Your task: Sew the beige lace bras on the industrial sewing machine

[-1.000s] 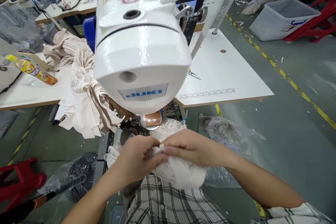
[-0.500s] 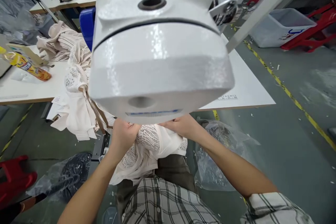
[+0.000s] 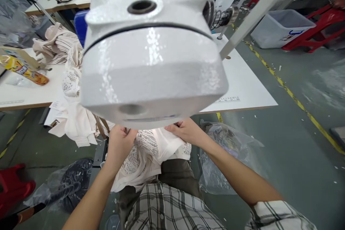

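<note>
A cream lace garment [image 3: 147, 142] spreads from below the white sewing machine head [image 3: 153, 68] down over my lap. My left hand [image 3: 121, 142] is closed at its left edge, thumb pressed against curled fingers. On the other side my right hand [image 3: 187, 131] pinches the plain cream fabric, its fingertips just below the machine's lower edge. The machine head hides the needle area and the far part of the garment.
More cream lace pieces [image 3: 79, 122] hang over the table's left edge, beside a folded stack [image 3: 58, 46]. A drink bottle [image 3: 25, 72] lies there. Plastic bags [image 3: 223, 154] rest on the floor at right. A clear bin [image 3: 283, 28] and a red stool [image 3: 312, 30] stand farther back.
The view has shifted slightly, so the machine appears farther left. My right hand sits farther right relative to the machine, with more of its fingers showing. Both hands keep hold of the garment.
</note>
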Demonstrator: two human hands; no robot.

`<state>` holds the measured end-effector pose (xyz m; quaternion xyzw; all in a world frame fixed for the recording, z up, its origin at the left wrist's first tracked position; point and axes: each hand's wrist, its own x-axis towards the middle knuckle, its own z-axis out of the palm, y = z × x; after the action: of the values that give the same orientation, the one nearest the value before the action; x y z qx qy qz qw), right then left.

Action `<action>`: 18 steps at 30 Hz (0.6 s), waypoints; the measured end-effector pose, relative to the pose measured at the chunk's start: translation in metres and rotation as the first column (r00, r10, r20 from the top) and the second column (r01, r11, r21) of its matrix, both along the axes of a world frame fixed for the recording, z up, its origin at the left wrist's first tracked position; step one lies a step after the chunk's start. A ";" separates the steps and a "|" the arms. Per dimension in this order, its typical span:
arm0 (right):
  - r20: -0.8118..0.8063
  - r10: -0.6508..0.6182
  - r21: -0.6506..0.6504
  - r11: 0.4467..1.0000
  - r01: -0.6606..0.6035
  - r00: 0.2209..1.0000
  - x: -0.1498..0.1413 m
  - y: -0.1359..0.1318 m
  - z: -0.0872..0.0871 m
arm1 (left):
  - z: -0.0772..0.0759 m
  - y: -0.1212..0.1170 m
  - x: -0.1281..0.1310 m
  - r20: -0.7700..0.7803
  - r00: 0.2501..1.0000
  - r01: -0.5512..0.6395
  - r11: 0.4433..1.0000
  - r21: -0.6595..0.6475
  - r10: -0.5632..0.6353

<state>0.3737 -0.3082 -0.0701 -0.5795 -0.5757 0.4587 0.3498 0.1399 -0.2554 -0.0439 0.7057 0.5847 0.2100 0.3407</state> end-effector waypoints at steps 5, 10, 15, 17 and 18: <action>-0.085 -0.031 -0.028 0.999 0.029 0.996 0.007 -0.013 -0.019 | -0.052 -0.032 -0.013 0.253 0.961 -0.142 0.985 0.101 0.113; -0.141 -0.043 -0.022 0.999 0.040 0.989 0.011 -0.025 -0.028 | -0.109 -0.086 -0.010 0.348 0.930 0.063 0.983 0.174 -0.122; -0.185 -0.090 -0.031 0.996 0.086 0.978 0.013 -0.036 -0.030 | -0.133 -0.115 0.016 0.192 0.949 0.214 0.957 0.196 -0.251; -0.190 -0.105 -0.036 0.994 0.100 0.976 0.013 -0.039 -0.032 | -0.141 -0.119 0.027 0.123 0.967 0.197 0.961 0.192 -0.223; -0.196 -0.110 -0.036 0.994 0.105 0.975 0.013 -0.041 -0.033 | -0.146 -0.120 0.033 0.097 0.975 0.178 0.965 0.194 -0.199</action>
<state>0.3869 -0.3491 -0.1033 -0.5659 -0.5001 0.5017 0.4218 0.1725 -0.3756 -0.1902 0.7732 0.4721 0.2702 0.3260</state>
